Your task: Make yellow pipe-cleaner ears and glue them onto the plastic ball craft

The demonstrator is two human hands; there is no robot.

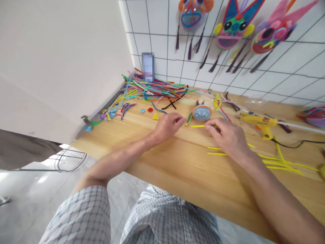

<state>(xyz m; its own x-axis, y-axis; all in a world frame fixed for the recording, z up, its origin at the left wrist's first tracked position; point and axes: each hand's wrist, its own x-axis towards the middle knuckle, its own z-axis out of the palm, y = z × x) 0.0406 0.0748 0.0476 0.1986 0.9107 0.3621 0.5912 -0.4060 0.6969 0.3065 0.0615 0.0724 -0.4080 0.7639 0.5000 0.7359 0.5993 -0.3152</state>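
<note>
My right hand (pixel 227 134) is closed in a pinch on a short yellow pipe cleaner (pixel 196 126), whose free end points left. Just left of it, my left hand (pixel 169 125) hovers low over the table with curled fingertips; whatever they may hold is too small or hidden to make out. Behind the hands sits a clear oval piece with an orange rim (pixel 202 112), dark points on its top and a green-and-yellow bit at its left. More yellow pipe cleaners (pixel 214 153) lie on the wood beneath my right hand and beyond its wrist.
A heap of coloured pipe cleaners (pixel 154 88) lies at the back left, below a phone (pixel 148 66). A yellow glue gun (pixel 261 123) with a black cord rests at the right. Decorated masks (pixel 231 32) hang on the tiled wall. The wooden table's (pixel 162 171) front edge faces my lap.
</note>
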